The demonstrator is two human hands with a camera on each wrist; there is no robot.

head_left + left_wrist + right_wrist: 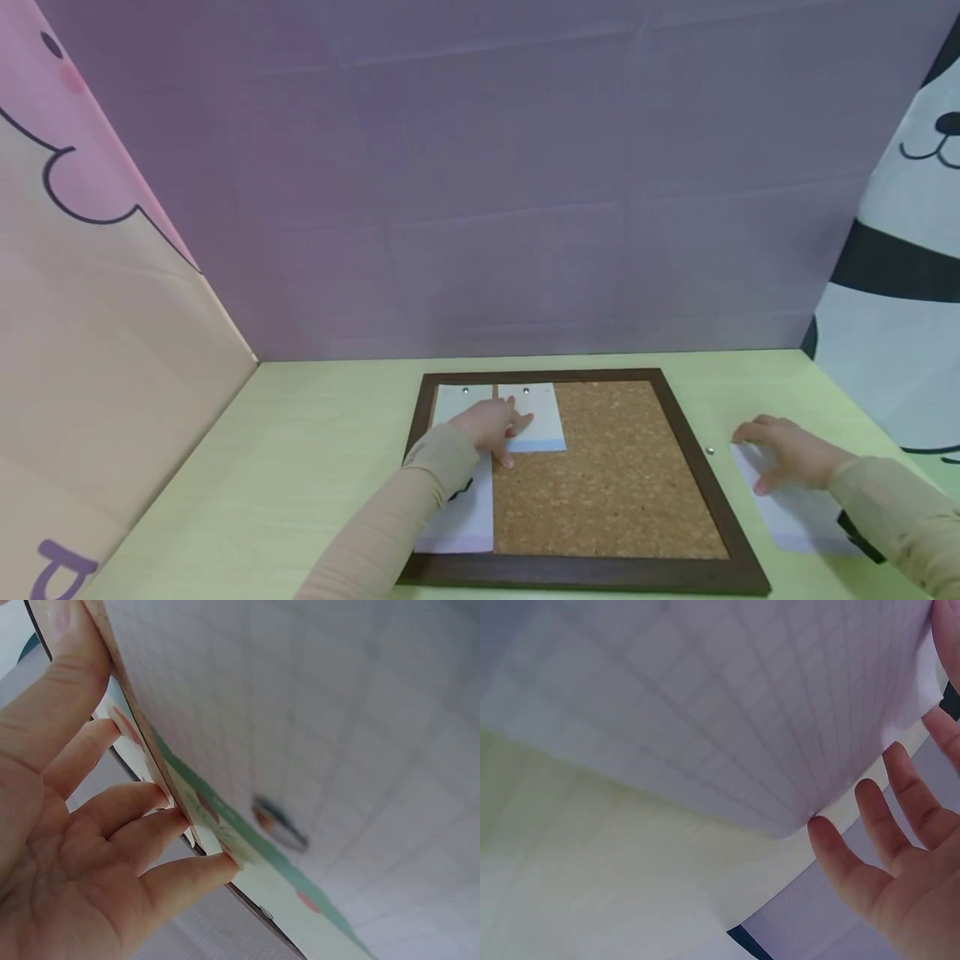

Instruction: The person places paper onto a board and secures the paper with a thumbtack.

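In the head view a framed corkboard (607, 500) lies on the table. A long paper sheet (457, 521) is along its left side, and a shorter sheet (543, 421) sits beside that one near the top. Each has a small silver tack at its top edge. My left hand (487, 423) reaches over both sheets; its fingers are spread, with fingertips touching paper in the left wrist view. Right of the board, my right hand (795, 452) lies over a loose sheet (798, 521). The right wrist view shows extended fingertips at the edge of this grid-lined sheet (727, 697).
A small silver tack (709, 451) is on the table between the board and the loose sheet. The board's dark frame (585, 575) forms a raised border. A purple backdrop (510, 183) stands behind the table (315, 467), with printed panels at both sides.
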